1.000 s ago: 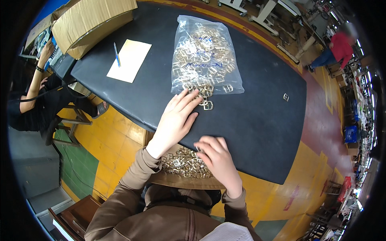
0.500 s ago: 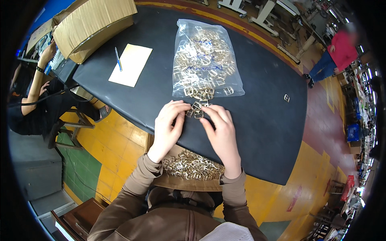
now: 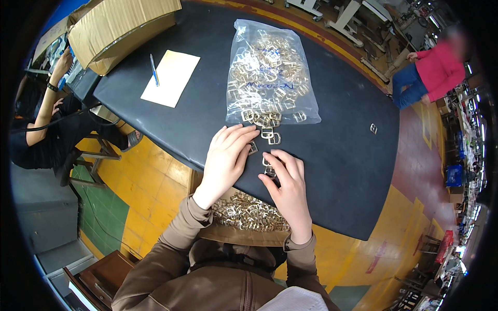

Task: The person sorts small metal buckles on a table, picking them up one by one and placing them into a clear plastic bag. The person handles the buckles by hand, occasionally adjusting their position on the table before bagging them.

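Observation:
My left hand (image 3: pixel 226 161) lies on the dark table with its fingers stretched out. A metal buckle (image 3: pixel 253 149) shows beside its fingertips, partly covered. My right hand (image 3: pixel 288 179) is curled around a couple of small metal buckles (image 3: pixel 268 170) lying on the table, its thumb and forefinger at either side of them. Just beyond my hands, loose buckles (image 3: pixel 267 133) trail from the mouth of a clear plastic bag (image 3: pixel 270 78), which is full of more. Below the table edge, an open carton (image 3: pixel 228 236) at my lap holds a heap of buckles (image 3: pixel 249 213).
One buckle (image 3: pixel 373 128) lies alone toward the table's right. A pen (image 3: pixel 154 70) rests on a sheet of paper (image 3: pixel 174 83) at the left, near a cardboard box (image 3: pixel 124 31). A seated person (image 3: pixel 39 124) is at the left; another person (image 3: pixel 436 70) stands at the far right.
My right hand has drawn back toward me, with buckles moving along under its fingers. My left hand's fingers have straightened, and the two hands are farther apart.

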